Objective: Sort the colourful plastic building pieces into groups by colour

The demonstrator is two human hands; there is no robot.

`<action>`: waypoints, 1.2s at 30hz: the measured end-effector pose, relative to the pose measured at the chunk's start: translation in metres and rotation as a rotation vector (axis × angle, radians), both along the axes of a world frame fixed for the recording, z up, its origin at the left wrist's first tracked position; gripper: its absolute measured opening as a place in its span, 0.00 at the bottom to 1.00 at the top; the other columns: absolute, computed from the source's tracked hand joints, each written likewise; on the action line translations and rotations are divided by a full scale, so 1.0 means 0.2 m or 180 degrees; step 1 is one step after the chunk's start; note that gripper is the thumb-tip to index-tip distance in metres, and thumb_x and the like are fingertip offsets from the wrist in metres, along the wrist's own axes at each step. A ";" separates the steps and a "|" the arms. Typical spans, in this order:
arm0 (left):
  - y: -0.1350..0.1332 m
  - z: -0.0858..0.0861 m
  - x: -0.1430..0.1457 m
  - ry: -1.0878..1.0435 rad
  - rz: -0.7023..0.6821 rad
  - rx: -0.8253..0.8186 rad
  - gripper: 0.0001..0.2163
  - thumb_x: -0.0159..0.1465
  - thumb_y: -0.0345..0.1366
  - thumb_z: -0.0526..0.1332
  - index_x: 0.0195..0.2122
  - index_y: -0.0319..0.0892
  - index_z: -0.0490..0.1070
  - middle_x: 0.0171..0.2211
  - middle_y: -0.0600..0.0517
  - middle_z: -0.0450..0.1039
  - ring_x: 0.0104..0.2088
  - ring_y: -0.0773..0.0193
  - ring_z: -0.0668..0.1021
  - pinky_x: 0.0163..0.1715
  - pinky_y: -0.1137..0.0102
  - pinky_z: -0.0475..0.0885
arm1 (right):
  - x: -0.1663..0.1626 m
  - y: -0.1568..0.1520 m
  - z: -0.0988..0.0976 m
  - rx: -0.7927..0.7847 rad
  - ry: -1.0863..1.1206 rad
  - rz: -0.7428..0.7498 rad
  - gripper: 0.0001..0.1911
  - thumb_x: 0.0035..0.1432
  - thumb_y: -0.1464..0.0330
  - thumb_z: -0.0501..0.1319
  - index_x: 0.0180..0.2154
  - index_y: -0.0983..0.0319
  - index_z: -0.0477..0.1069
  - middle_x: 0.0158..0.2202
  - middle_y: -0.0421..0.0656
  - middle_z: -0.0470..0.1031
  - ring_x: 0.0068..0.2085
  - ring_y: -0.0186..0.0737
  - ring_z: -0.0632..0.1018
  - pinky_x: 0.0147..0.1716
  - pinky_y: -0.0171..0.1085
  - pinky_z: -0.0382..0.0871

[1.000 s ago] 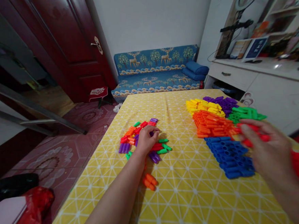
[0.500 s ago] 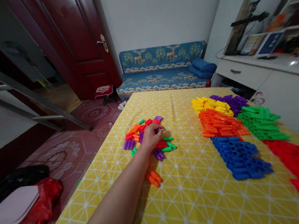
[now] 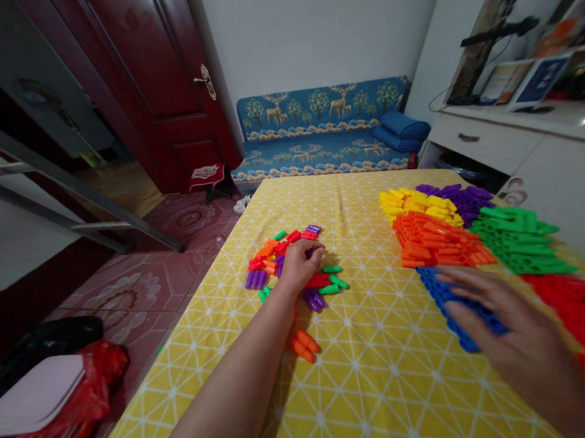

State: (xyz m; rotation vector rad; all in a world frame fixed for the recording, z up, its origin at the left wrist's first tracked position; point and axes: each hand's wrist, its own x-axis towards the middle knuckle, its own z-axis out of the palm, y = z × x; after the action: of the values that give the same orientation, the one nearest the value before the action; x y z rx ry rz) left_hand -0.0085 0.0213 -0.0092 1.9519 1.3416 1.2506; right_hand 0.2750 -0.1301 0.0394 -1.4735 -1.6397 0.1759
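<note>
My left hand (image 3: 300, 265) rests on a loose heap of mixed plastic tube pieces (image 3: 280, 263) on the yellow tablecloth (image 3: 363, 374), its fingers curled around a purple piece. My right hand (image 3: 505, 321) hovers with fingers spread and nothing in them, over the near end of the blue stack (image 3: 440, 289). Sorted stacks lie to the right: yellow (image 3: 412, 204), purple (image 3: 464, 197), orange (image 3: 434, 239), green (image 3: 519, 240) and red (image 3: 579, 302). Two orange pieces (image 3: 304, 345) lie apart beside my left forearm.
A dark red door (image 3: 162, 81) and a blue patterned sofa (image 3: 321, 133) stand beyond the table. White cabinets (image 3: 528, 156) line the right side. A red bag (image 3: 79, 394) lies on the tiled floor at the left.
My right hand left the view half a second ago and has come back, open, over the blue stack. My left hand stayed on the mixed heap, shifting slightly.
</note>
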 end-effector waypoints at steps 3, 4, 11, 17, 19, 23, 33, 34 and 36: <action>-0.01 0.01 0.00 -0.0014 0.0015 -0.0041 0.06 0.61 0.33 0.61 0.36 0.39 0.78 0.31 0.50 0.79 0.31 0.64 0.79 0.32 0.71 0.73 | -0.37 0.19 -0.10 -0.0226 -0.0550 0.0956 0.33 0.56 0.62 0.62 0.63 0.53 0.58 0.62 0.47 0.64 0.61 0.48 0.68 0.57 0.50 0.67; -0.01 0.01 0.00 -0.0015 0.0020 -0.0043 0.06 0.62 0.32 0.61 0.36 0.39 0.78 0.31 0.50 0.79 0.31 0.64 0.79 0.32 0.70 0.73 | -0.47 0.25 -0.13 -0.0280 -0.0720 0.1072 0.38 0.54 0.65 0.63 0.64 0.56 0.55 0.65 0.48 0.60 0.64 0.49 0.64 0.60 0.51 0.63; -0.02 0.03 0.00 -0.0035 0.0072 -0.0069 0.06 0.62 0.31 0.61 0.36 0.40 0.78 0.35 0.49 0.81 0.36 0.62 0.80 0.38 0.69 0.74 | -0.67 0.46 -0.25 -0.0539 -0.0866 0.0818 0.33 0.56 0.72 0.59 0.63 0.60 0.57 0.54 0.51 0.72 0.55 0.49 0.72 0.54 0.49 0.67; -0.02 0.03 0.00 0.0067 -0.0216 -0.0056 0.07 0.63 0.33 0.60 0.37 0.39 0.78 0.34 0.49 0.80 0.36 0.62 0.80 0.37 0.70 0.73 | -0.60 0.52 -0.32 -0.0258 -0.0087 0.0584 0.22 0.56 0.75 0.53 0.53 0.61 0.67 0.49 0.50 0.74 0.50 0.45 0.74 0.52 0.47 0.68; -0.03 0.04 0.00 0.0223 -0.0316 -0.0045 0.08 0.63 0.36 0.60 0.37 0.40 0.79 0.34 0.49 0.80 0.35 0.62 0.79 0.37 0.69 0.72 | -0.59 0.54 -0.32 -0.0245 0.0226 0.0496 0.21 0.58 0.72 0.54 0.53 0.60 0.67 0.50 0.50 0.74 0.49 0.44 0.75 0.50 0.47 0.69; -0.05 0.06 0.00 0.0858 -0.0674 0.0230 0.09 0.62 0.40 0.62 0.37 0.43 0.80 0.35 0.48 0.80 0.37 0.60 0.78 0.42 0.66 0.71 | -0.57 0.54 -0.28 -0.0164 0.0774 0.0158 0.21 0.60 0.62 0.55 0.53 0.61 0.68 0.48 0.51 0.75 0.46 0.45 0.77 0.45 0.44 0.71; -0.03 0.03 0.00 0.1132 -0.1007 0.0414 0.09 0.58 0.34 0.64 0.40 0.43 0.79 0.38 0.47 0.78 0.40 0.59 0.78 0.43 0.67 0.72 | -0.60 0.46 -0.23 -0.0253 -0.0345 0.0176 0.10 0.60 0.64 0.58 0.43 0.58 0.71 0.39 0.44 0.78 0.37 0.42 0.78 0.35 0.36 0.65; -0.03 0.03 0.00 0.1111 -0.1013 0.0393 0.09 0.58 0.34 0.64 0.40 0.43 0.79 0.38 0.48 0.78 0.40 0.60 0.78 0.43 0.67 0.72 | -0.59 0.45 -0.22 -0.0198 -0.0378 0.0141 0.09 0.60 0.64 0.58 0.42 0.58 0.70 0.38 0.43 0.78 0.37 0.42 0.78 0.34 0.36 0.65; -0.03 0.03 -0.01 0.1058 -0.1017 0.0357 0.09 0.59 0.34 0.64 0.40 0.43 0.79 0.39 0.48 0.78 0.41 0.60 0.78 0.44 0.67 0.72 | -0.56 0.40 -0.19 -0.0109 -0.0557 0.0171 0.08 0.61 0.65 0.57 0.42 0.59 0.69 0.37 0.43 0.77 0.36 0.41 0.77 0.33 0.35 0.64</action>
State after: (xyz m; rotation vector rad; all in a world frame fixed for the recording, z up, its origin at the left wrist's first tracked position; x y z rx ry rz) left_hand -0.0096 0.0154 -0.0038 2.4198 1.0598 0.8944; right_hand 0.1620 -0.0501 0.0014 -1.5066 -1.8258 0.1077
